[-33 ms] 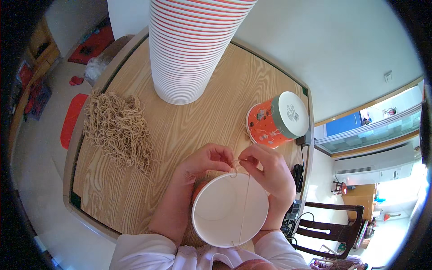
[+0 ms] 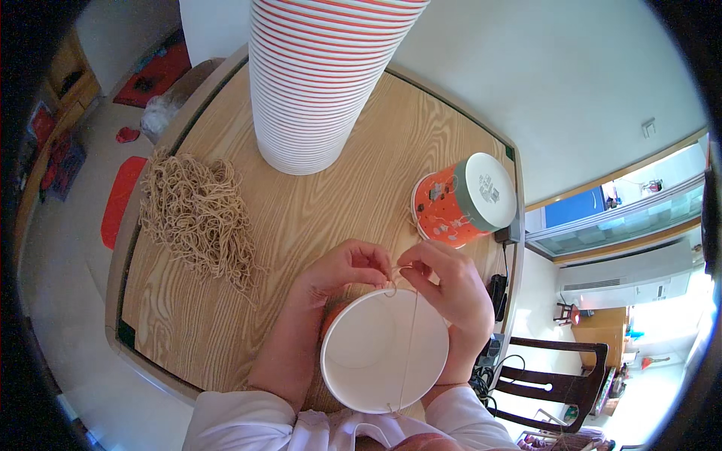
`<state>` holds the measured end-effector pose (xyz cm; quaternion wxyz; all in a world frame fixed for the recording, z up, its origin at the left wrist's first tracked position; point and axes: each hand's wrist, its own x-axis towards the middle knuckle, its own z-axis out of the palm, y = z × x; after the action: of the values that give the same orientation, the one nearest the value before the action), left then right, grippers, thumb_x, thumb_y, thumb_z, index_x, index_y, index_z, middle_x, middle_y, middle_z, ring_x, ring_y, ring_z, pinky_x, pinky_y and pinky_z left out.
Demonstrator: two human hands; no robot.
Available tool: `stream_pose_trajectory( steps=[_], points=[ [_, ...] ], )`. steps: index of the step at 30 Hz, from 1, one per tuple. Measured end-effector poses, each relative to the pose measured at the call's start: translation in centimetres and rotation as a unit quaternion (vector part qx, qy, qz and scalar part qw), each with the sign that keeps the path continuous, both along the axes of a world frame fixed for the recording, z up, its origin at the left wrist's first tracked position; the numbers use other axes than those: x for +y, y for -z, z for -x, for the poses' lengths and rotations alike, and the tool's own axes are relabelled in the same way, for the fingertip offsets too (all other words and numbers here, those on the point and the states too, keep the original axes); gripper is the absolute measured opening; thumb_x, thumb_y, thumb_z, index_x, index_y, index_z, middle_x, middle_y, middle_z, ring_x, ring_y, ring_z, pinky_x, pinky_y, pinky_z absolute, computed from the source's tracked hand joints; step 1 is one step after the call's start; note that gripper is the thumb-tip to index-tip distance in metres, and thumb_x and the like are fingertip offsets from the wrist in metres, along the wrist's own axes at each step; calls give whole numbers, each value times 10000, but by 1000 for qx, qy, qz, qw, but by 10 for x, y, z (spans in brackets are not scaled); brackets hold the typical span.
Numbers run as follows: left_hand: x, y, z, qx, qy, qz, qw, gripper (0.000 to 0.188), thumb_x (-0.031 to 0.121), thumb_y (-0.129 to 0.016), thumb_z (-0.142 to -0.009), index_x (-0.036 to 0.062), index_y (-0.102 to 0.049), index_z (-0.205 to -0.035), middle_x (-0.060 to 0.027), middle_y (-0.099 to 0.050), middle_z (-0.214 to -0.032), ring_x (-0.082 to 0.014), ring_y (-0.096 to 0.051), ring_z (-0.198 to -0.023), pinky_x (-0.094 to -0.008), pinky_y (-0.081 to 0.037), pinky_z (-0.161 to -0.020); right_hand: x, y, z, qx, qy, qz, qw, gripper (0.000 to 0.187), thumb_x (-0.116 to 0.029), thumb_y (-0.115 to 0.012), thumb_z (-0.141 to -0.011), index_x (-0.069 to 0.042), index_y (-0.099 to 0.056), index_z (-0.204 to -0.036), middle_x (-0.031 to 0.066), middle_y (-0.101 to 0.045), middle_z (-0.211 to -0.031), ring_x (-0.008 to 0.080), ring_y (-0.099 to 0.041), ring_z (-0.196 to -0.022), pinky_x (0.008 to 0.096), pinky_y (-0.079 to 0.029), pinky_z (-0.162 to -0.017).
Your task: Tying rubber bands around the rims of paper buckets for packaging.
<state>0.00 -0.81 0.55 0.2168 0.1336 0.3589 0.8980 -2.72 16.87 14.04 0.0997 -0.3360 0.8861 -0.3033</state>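
Two near-closed hands, left [image 2: 350, 264] and right [image 2: 457, 286], pinch thin tan string [image 2: 409, 346] at round white-lined paper tub's [image 2: 365, 347] far rim, pose unchanged, seemingly mid-step.

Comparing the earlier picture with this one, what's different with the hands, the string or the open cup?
Nothing visibly changed. The left hand and right hand still pinch the thin string at the far rim of the open white cup. The string heap, tall cup stack and upside-down orange cup stayed put.
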Motion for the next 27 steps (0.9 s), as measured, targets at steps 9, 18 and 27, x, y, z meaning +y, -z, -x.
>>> stream_pose_trajectory(
  steps=[9,18,27],
  points=[
    [4,0,-1,-40,-28,38,998,156,60,-713,-818,-3,-670,-954,-48,-679,-871,-100,-633,-799,-240,-505,-738,-2,5,2,59,-66,-4,996,268,-81,-687,-778,-109,-672,-1044,93,-568,-732,301,-588,-704,407,-477,-623],
    [5,6,4,-21,-19,61,998,110,78,-710,-825,7,-679,-903,-40,-675,-829,-97,-626,-768,-232,-497,-721,-3,4,3,48,-57,3,997,129,3,-690,-764,-24,-659,-887,95,-614,-766,239,-613,-691,331,-486,-604],
    [2,4,2,-14,-20,48,999,129,124,-700,-837,7,-681,-888,-36,-660,-808,-96,-608,-765,-245,-486,-724,-5,-1,-1,17,-28,33,999,113,-65,-673,-787,-53,-621,-886,109,-616,-783,311,-615,-738,393,-490,-649]
  ],
)
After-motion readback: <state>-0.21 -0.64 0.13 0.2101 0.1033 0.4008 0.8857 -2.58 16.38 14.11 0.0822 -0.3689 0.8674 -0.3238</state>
